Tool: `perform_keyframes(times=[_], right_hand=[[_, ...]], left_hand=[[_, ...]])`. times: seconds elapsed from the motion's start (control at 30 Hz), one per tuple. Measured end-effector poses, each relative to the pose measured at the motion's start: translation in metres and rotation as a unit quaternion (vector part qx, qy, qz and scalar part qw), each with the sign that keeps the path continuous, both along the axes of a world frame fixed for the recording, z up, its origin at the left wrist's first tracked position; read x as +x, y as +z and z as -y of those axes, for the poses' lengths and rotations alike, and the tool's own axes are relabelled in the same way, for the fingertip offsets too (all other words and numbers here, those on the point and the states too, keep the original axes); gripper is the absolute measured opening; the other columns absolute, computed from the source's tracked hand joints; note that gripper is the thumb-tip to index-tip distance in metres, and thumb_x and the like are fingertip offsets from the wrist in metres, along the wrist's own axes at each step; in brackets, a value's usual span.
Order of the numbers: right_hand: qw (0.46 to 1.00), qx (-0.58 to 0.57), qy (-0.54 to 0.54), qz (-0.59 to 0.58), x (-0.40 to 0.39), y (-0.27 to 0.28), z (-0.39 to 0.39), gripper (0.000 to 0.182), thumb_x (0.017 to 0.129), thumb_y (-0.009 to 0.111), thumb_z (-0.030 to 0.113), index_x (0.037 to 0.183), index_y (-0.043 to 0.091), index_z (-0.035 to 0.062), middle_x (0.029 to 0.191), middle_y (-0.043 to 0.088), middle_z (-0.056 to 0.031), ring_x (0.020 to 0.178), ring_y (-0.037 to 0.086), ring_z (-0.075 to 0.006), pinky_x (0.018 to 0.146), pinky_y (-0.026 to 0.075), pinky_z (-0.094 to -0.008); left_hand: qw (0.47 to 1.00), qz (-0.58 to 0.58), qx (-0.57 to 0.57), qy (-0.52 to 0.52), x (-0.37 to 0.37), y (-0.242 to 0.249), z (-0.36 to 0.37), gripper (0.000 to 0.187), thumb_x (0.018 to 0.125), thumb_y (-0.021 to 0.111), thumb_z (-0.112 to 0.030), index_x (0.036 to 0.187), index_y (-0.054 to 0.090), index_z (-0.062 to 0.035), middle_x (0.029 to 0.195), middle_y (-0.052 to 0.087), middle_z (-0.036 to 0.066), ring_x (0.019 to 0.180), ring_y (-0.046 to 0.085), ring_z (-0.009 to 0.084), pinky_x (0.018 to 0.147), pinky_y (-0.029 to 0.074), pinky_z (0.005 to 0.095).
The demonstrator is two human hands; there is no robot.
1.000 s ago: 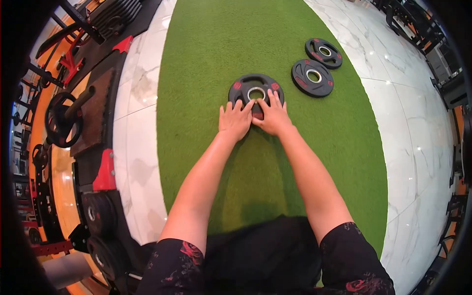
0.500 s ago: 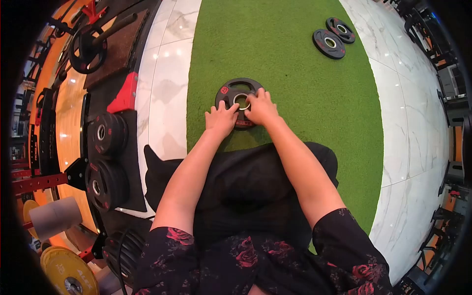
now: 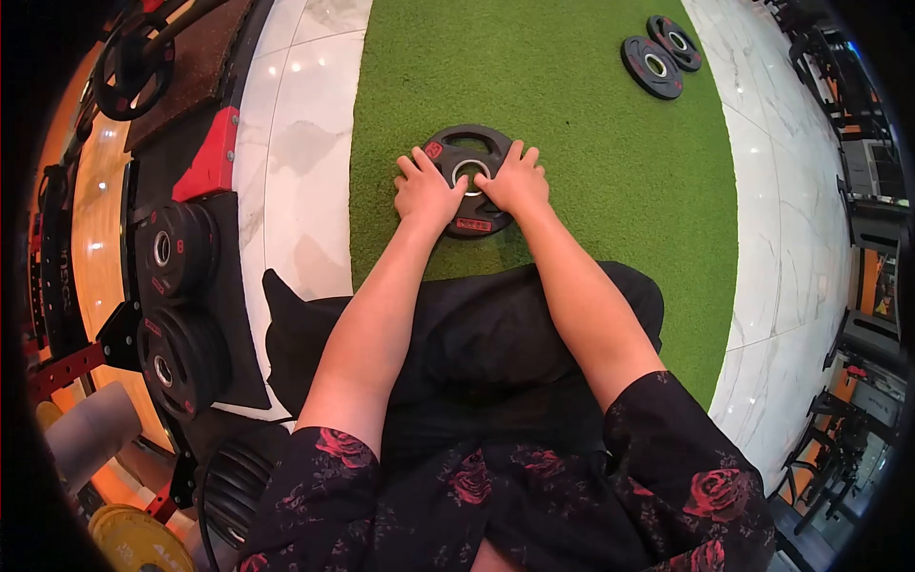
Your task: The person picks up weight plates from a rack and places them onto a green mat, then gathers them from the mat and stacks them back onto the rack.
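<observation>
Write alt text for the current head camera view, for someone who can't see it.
A person's left hand and right hand are spread over opposite sides of a black weight plate, with green turf beneath it. Two more plates lie at upper right, and further plates are grouped at left.

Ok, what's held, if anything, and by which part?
Left hand and right hand lie on opposite sides of the weight plate, thumbs at its centre ring; firm grip unclear.

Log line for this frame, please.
left hand: on weight plate, left side; right hand: same plate, right side; thumbs: at center ring; below: green turf; nearby: two plates, upper right
</observation>
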State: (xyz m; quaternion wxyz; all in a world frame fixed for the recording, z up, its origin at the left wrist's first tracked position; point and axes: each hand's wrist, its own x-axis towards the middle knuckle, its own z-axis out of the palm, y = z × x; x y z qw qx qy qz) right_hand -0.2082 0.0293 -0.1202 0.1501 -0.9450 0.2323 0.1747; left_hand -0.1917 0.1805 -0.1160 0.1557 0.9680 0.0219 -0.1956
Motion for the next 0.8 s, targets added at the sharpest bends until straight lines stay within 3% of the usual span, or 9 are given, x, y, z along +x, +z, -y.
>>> perform_keyframes(times=[0.23, 0.57, 0.63, 0.8], right_hand=[[0.998, 0.035, 0.023, -0.039, 0.011, 0.005, 0.014, 0.11, 0.08, 0.082, 0.053, 0.157, 0.023, 0.0015, 0.144, 0.045, -0.0272, 0.12, 0.063, -0.0464, 0.096, 0.057, -0.0492], [0.998, 0.032, 0.037, -0.039, 0.013, 0.003, 0.013, 0.108, 0.082, 0.081, 0.051, 0.156, 0.022, -0.0003, 0.144, 0.044, -0.029, 0.12, 0.062, -0.0469, 0.098, 0.056, -0.0476], [0.998, 0.039, 0.035, -0.045, 0.013, 0.003, 0.013, 0.109, 0.081, 0.082, 0.052, 0.156, 0.022, 0.0001, 0.145, 0.044, -0.0289, 0.122, 0.062, -0.0464, 0.099, 0.056, -0.0477], [0.996, 0.039, 0.045, -0.06, 0.015, 0.009, 0.014, 0.113, 0.079, 0.082, 0.054, 0.157, 0.021, 0.0004, 0.146, 0.043, -0.0289, 0.123, 0.062, -0.0459, 0.1, 0.055, -0.0472]], left_hand=[[1.0, -0.009, 0.02, 0.001, 0.005, -0.006, 0.003, 0.103, 0.088, 0.073, -0.054, 0.158, 0.021, 0.0005, 0.152, 0.034, 0.027, 0.126, 0.057, 0.0438, 0.097, 0.056, 0.0493], [0.999, -0.011, 0.037, -0.015, 0.007, -0.004, 0.004, 0.102, 0.089, 0.072, -0.054, 0.158, 0.021, 0.0017, 0.153, 0.034, 0.028, 0.123, 0.061, 0.0432, 0.097, 0.056, 0.0496], [0.999, -0.007, 0.039, -0.019, 0.007, -0.004, 0.004, 0.103, 0.089, 0.072, -0.053, 0.157, 0.021, 0.004, 0.15, 0.035, 0.026, 0.121, 0.061, 0.0416, 0.091, 0.059, 0.0481], [0.999, -0.014, 0.038, -0.016, 0.008, -0.003, 0.005, 0.102, 0.09, 0.071, -0.053, 0.158, 0.02, 0.0024, 0.149, 0.037, 0.027, 0.121, 0.062, 0.042, 0.095, 0.057, 0.0494]])
